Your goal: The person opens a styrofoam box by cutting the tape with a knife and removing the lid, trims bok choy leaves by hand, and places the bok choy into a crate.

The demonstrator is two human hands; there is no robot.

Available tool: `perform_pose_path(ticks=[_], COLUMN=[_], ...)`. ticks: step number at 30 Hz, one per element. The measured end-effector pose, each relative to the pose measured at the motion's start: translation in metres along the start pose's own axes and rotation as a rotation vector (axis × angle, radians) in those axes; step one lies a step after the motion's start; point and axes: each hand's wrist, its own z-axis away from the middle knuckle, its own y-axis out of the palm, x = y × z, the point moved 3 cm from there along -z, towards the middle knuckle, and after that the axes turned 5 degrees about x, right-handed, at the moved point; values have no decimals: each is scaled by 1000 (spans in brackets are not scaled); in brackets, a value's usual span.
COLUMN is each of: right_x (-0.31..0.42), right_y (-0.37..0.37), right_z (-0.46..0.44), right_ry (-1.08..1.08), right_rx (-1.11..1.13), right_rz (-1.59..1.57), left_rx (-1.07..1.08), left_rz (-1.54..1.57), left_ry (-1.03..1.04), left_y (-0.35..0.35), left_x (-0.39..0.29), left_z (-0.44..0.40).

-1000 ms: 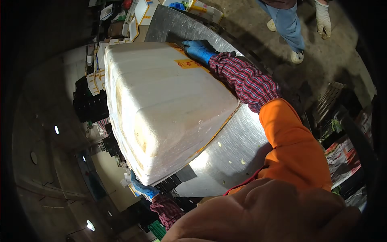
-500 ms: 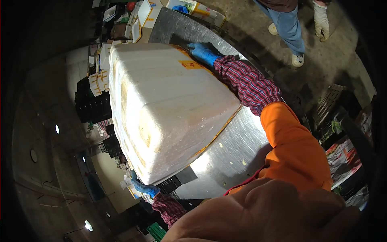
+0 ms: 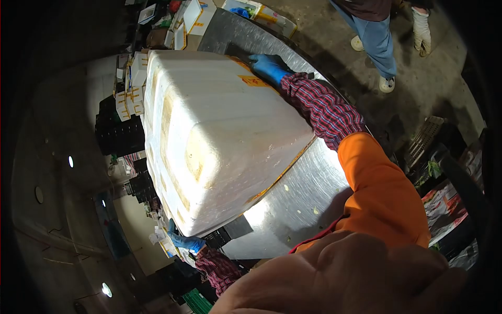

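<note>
A big white foam box [image 3: 235, 115] with orange tape fills the middle of the head view, which is turned sideways. Its taped edge lies along a scratched metal tabletop [image 3: 308, 183]. My right hand [image 3: 269, 68], in a blue glove, is against the box's taped side, its fingertips partly hidden. On the opposite side my left hand [image 3: 183, 240], also blue-gloved, is curled at the box's corner. Both wrists are covered by red checked sleeve guards, and the right arm shows an orange sleeve above. The box's contents, if any, are out of sight.
A person in jeans [image 3: 376, 42] stands past the table, with one white-gloved hand [image 3: 421, 34]. Black crates [image 3: 120, 136] and smaller foam boxes [image 3: 129, 104] are stacked behind the big box. A crate [image 3: 423, 138] and a plastic bag [image 3: 444, 204] lie low at one side.
The view has rotated slightly, shifting the box and background a little. Both hands stay at the same places on the box.
</note>
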Motion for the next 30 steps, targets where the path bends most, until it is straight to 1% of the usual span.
perform_pose_path(ticks=[2,5,8,9,12,14,17,18,20,21,24,25,28,30], right_x=[2,-1,-6,-9,-9,-11,-11,-15,-20,-22,-27,-28,-28,-28], right_y=[5,12,9,9,3,6,5,10,22,26,39,40,40,39], right_z=[0,-21,-17,-16,-10,-5,-2,-6,-17,-21,-29,-30,-31,-32], right_ry=[51,19,8,2,-6,-2,-39,-31,-38,-41,-62,-75,-78,-85], right_rx=[4,-41,-35,-31,-10,11,-86,-79,-145,-179,-205,-223,-203,-194], right_rz=[53,131,61,28,-6,-32,-46,-58,-192,-254,-317,-343,-342,-334], left_rx=[-9,-34,-14,-8,-68,-39,17,-14,-76,-72,-193,-192,-135,-141], left_rz=[-15,-25,-274,-276,59,53,43,69,118,103,-42,-54,283,243], left_ry=[7,39,78,80,-13,-23,-42,-47,-54,-55,-90,-88,-162,-157], left_y=[0,6,5,6,11,8,6,6,4,3,-8,-12,-21,-29], left_x=[-2,-8,-14,-14,-9,-7,-7,-6,-5,-2,2,5,19,26], left_z=[1,0,3,3,3,2,-1,-1,-3,-4,-6,-7,-11,-15])
